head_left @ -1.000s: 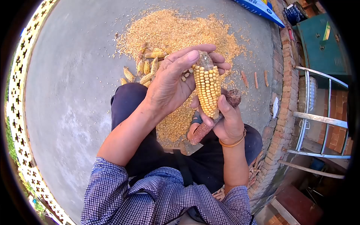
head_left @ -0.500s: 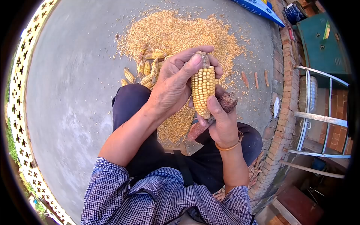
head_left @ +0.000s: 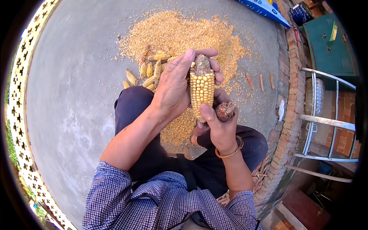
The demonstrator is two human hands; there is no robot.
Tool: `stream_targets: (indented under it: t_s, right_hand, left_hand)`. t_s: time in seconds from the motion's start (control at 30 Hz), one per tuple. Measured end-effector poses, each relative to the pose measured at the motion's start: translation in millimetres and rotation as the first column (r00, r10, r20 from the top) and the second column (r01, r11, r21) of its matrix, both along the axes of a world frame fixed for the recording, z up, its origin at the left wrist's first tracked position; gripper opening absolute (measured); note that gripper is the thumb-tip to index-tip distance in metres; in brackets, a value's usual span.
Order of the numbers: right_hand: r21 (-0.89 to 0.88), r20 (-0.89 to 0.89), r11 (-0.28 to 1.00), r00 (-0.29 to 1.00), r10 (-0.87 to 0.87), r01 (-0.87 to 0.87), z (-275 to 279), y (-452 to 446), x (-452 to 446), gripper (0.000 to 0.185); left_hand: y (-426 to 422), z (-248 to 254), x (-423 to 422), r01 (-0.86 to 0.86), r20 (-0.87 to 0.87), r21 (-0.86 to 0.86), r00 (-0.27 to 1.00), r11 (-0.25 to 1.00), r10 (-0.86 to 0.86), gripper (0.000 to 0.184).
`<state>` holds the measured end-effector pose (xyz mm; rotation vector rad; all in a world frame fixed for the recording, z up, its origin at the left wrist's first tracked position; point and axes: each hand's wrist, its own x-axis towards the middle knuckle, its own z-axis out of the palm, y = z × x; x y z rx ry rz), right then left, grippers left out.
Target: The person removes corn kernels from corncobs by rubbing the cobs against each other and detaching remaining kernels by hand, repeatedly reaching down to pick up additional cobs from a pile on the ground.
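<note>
A yellow corn cob point(head_left: 202, 90) stands roughly upright between my hands, its top end bare of kernels. My left hand point(head_left: 174, 82) wraps round its upper part from the left, thumb near the bare tip and fingers behind. My right hand point(head_left: 220, 124) grips the lower end with the thumb on the kernels, and also holds a reddish bare cob point(head_left: 225, 111) whose rough end faces up. Beyond the hands lies a large pile of loose kernels point(head_left: 172, 32). Several unshelled cobs point(head_left: 157, 69) rest at the pile's left front edge.
Several thin reddish cobs point(head_left: 262, 82) lie on the concrete floor point(head_left: 73, 76). A low brick edge point(head_left: 293, 84) runs along the right, beside a metal rack point(head_left: 327, 121) and a green cabinet point(head_left: 329, 46). A blue bag point(head_left: 264, 10) lies at the top right.
Both hands have shifted slightly left with the corn, which is now more upright. The bare cob in my right hand has tilted so its end points more upward.
</note>
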<state>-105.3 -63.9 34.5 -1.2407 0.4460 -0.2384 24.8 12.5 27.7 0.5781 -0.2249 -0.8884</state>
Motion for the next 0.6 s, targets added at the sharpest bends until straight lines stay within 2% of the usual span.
stream_targets:
  t_s: [0.1,0.13,0.23,0.33,0.43,0.6]
  right_hand:
    - [0.175,0.042,0.984,0.999,-0.002,-0.006,-3,-4,0,0.035]
    - [0.121,0.031,0.991,0.998,0.049,-0.053,-3,-5,-1,0.05]
    - [0.212,0.075,0.97,0.992,0.105,-0.119,-6,-9,0,0.052]
    - [0.263,0.125,0.95,0.983,0.136,-0.165,-6,-13,1,0.054]
    - [0.467,0.213,0.86,0.97,0.118,-0.208,-9,-14,1,0.046]
    - [0.51,0.221,0.831,0.968,0.123,-0.222,-16,-15,0,0.047]
  left_hand:
    - [1,2,2,0.004,-0.04,-0.011,0.999,1.0,-0.004,0.051]
    - [2,1,3,0.011,-0.043,-0.035,0.999,0.999,-0.013,0.052]
    - [4,3,5,0.029,-0.049,-0.053,0.998,0.998,-0.032,0.054]
    - [5,10,3,0.028,-0.008,-0.013,1.0,1.0,-0.028,0.054]
    - [7,11,2,0.031,0.073,-0.018,0.997,0.999,-0.029,0.052]
    - [9,9,1,0.027,0.112,-0.034,0.993,0.999,-0.023,0.047]
